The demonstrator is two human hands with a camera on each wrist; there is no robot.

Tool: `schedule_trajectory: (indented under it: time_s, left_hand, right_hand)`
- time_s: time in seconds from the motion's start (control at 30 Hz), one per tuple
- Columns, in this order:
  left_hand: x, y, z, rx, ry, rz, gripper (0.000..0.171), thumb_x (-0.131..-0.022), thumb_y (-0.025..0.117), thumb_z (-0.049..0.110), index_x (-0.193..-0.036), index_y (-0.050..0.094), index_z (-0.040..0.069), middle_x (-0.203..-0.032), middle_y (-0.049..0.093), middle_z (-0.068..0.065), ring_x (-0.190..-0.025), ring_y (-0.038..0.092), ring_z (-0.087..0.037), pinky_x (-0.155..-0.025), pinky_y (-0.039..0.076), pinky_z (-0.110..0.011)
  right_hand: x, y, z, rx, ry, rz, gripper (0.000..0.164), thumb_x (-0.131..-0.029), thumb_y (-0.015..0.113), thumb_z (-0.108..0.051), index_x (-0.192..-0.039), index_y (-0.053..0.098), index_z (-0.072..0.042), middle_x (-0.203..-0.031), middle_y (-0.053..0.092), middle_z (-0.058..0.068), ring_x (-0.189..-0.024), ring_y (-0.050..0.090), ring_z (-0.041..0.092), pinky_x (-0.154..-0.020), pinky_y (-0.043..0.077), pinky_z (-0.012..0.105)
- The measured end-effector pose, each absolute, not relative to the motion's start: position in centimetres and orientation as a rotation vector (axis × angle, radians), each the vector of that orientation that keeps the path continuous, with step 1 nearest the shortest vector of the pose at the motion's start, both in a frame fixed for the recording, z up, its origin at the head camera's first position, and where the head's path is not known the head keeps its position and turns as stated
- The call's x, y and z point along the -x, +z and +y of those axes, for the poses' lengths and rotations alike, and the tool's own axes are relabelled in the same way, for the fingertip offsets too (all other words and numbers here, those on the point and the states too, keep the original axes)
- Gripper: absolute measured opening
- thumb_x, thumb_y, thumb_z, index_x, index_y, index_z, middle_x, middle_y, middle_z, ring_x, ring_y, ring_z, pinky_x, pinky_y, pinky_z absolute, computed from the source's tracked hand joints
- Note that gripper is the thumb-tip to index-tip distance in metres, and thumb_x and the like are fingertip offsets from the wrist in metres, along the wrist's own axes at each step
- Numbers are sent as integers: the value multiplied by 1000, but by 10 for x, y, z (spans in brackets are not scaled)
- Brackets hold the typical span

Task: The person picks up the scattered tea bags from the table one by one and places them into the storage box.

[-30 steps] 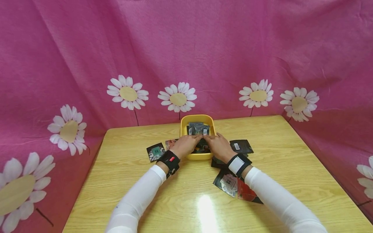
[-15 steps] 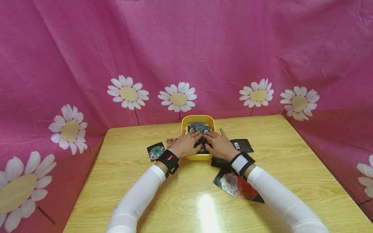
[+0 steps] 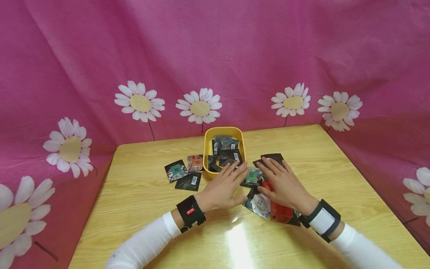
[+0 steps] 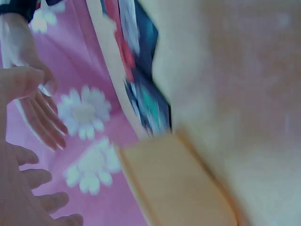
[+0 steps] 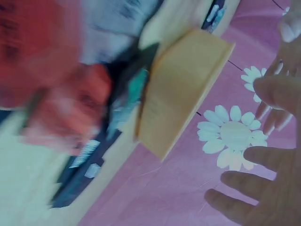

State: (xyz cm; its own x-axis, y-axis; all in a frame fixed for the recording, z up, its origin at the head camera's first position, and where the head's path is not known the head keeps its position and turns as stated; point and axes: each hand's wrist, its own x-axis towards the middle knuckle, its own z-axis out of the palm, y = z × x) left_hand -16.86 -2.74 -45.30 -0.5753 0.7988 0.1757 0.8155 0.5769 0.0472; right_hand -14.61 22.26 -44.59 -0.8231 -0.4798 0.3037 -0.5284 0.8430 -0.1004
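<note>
A yellow plastic bin (image 3: 206, 144) stands near the back of the table, with several dark flat sachets (image 3: 230, 157) inside. My left hand (image 3: 220, 191) hovers in front of the bin, fingers spread and holding nothing; its fingertips overlap the bin's near rim in the head view. To the right, my right hand (image 3: 285, 185) is raised over a loose pile of sachets, its fingers straight and parted. That pile includes a green-labelled sachet (image 3: 252, 176), a grey-labelled one (image 3: 259, 203) and a red one (image 3: 280, 212). Both wrist views show bare, spread fingers (image 4: 40, 179).
Left of the bin lie a sachet with a green label (image 3: 176, 170), a reddish one (image 3: 195, 163) and a black one with a barcode (image 3: 189, 181). A black sachet (image 3: 273, 157) lies behind the right hand. A pink flowered cloth (image 3: 248, 67) borders the wooden table (image 3: 147, 194).
Both hands have come up and back from pressing on the sachets in the bin. The right hand has shifted right, over the pile. Sachets beneath the hands now show.
</note>
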Motion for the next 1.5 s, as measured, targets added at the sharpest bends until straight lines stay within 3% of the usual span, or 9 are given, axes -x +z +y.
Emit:
schedule_trajectory:
  time_s: [0.3, 0.63, 0.9, 1.1, 1.27, 1.4, 1.5]
  left_hand:
    - [144, -483, 3, 1614, 20, -2699, 85, -94, 54, 56, -157, 24, 8, -162, 21, -11, -149, 19, -30, -119, 20, -43]
    - [148, -500, 21, 1657, 87, -2774, 72, -95, 59, 48, -152, 38, 9, -156, 37, -9, -143, 34, -25, -116, 28, -39]
    - [152, -501, 23, 1632, 205, -2606, 51, -95, 58, 35, -141, 54, 13, -141, 55, -3, -128, 51, -20, -109, 37, -34]
    - [153, -501, 23, 1573, 156, -2512, 28, -94, 61, 23, -122, 66, 20, -119, 68, 6, -108, 63, -12, -93, 47, -30]
    - [152, -481, 15, 1483, 36, -2461, 15, -92, 64, 14, -104, 68, 22, -96, 72, 9, -81, 67, -8, -65, 51, -27]
    - [152, -453, 6, 1420, 6, -2436, 19, -93, 63, 9, -108, 68, 18, -93, 72, 7, -72, 66, -7, -55, 49, -26]
    - [158, -435, -3, 1370, -5, -2402, 26, -92, 62, 5, -115, 69, 15, -96, 73, 5, -71, 67, -8, -54, 49, -26]
  right_hand:
    - [96, -478, 231, -771, 217, -2840, 80, -79, 77, -47, -137, 54, 4, -139, 53, 23, -129, 49, 40, -106, 34, 62]
    - [81, -501, 226, -778, 270, -2948, 71, -80, 78, -40, -132, 58, 6, -132, 57, 25, -120, 56, 41, -100, 43, 57]
    - [88, -500, 218, -829, 194, -2805, 42, -78, 73, -22, -113, 67, 2, -110, 69, 15, -104, 64, 33, -94, 46, 55]
    - [91, -498, 213, -803, 138, -2750, 29, -76, 74, -16, -103, 70, -4, -99, 72, 8, -97, 66, 29, -95, 44, 56]
    - [97, -481, 211, -799, 241, -2639, 26, -71, 78, -1, -95, 71, -9, -85, 72, 2, -79, 68, 22, -79, 51, 45]
    - [104, -459, 206, -805, 275, -2598, 34, -73, 75, 6, -105, 72, -7, -81, 71, 3, -70, 67, 19, -62, 54, 37]
    - [114, -442, 199, -826, 271, -2569, 39, -77, 73, 6, -115, 71, -4, -90, 73, 8, -77, 70, 22, -62, 57, 37]
